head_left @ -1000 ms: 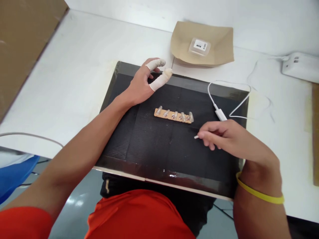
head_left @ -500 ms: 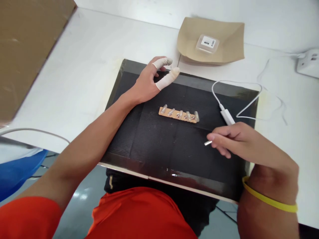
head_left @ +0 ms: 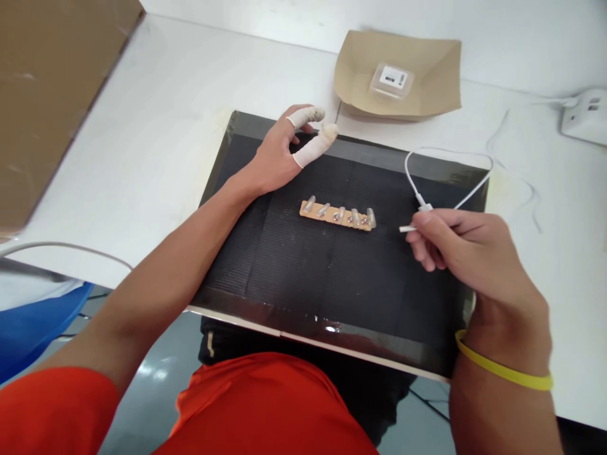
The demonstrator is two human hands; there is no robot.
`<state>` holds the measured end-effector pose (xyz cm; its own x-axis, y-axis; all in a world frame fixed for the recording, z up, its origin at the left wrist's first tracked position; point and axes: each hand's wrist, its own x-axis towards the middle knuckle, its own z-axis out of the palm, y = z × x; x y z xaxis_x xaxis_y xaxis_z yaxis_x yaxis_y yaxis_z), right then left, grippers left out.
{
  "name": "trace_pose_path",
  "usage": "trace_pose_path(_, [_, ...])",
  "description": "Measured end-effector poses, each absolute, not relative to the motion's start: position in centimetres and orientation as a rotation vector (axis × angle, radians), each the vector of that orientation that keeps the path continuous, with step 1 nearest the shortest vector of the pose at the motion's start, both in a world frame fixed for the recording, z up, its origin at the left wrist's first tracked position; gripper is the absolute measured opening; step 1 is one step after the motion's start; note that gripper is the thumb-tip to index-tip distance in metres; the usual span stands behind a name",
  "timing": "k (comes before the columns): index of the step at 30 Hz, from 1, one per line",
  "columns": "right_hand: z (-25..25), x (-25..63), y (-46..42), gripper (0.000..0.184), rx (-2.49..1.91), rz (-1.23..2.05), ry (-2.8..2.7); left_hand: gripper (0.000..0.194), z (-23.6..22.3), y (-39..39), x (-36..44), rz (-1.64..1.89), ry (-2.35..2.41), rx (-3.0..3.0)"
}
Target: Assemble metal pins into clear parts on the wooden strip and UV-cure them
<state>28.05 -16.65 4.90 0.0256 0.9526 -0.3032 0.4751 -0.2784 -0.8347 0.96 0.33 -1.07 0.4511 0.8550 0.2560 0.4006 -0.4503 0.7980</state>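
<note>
Two white finger covers (head_left: pixel 315 146) are on the left hand (head_left: pixel 277 157), whose covered thumb and finger curve forward, parted, above the far side of the black mat (head_left: pixel 284 265) on the desk (head_left: pixel 165 95); whether anything tiny lies between their tips, I cannot tell. Right of it, a tan strip (head_left: pixel 327 218) bearing five clear pieces (head_left: pixel 355 218) lies on the mat. Beyond the mat, a cardboard tray (head_left: pixel 434 82) holds a labelled clear box (head_left: pixel 391 82). Farther right, the right hand (head_left: pixel 455 243) pinches a small white stick (head_left: pixel 406 229), fingers closed, near a white cable (head_left: pixel 411 177).
</note>
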Motion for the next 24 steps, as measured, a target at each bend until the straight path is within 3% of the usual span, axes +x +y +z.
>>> trace_pose_path(2, [4.8,28.0,-16.6,0.048,-1.834,1.136,-1.416,0.056,-1.1,0.4,1.0,0.876,1.048,2.029])
trace_pose_path(7, [5.6,27.7,-16.7,0.051,-1.627,1.777,-1.801,0.057,-0.9,0.3,1.1,0.872,1.068,2.007])
trace_pose_path(12, [6.3,27.1,-16.8,0.045,-1.526,1.491,-1.766,0.051,-1.1,0.4,1.1,0.899,1.035,2.003])
trace_pose_path(18, [8.3,25.8,-17.5,0.024,-0.714,1.558,-1.889,0.05,-1.8,0.9,1.0,0.919,1.032,2.043])
trace_pose_path(24, [11.8,22.7,-20.4,0.019,-0.681,1.45,-1.786,0.061,-2.0,1.2,1.2,0.953,1.085,2.061])
